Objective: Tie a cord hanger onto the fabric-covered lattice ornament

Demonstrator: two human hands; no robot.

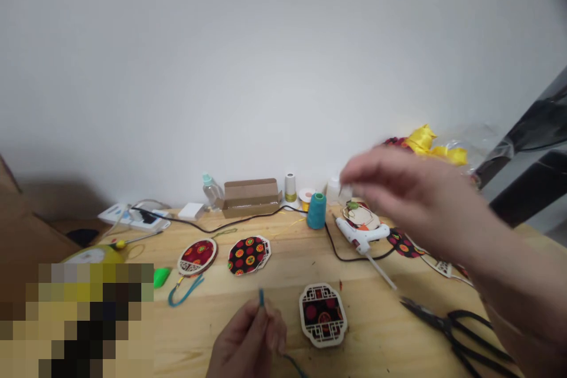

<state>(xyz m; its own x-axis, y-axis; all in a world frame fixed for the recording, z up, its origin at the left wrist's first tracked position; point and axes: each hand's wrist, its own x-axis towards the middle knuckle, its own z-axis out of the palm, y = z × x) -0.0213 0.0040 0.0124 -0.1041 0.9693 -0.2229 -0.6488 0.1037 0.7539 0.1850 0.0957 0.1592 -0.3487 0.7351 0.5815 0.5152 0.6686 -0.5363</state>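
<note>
Cord (261, 296) could slip free

Left hand (248, 333) pinches it, tip up, near the framed piece (323, 315). Right hand (414, 192) is blurred; I cannot tell its grip. Loosening might drop the cord; a low sweep could hit the glue gun (348, 233).
</note>
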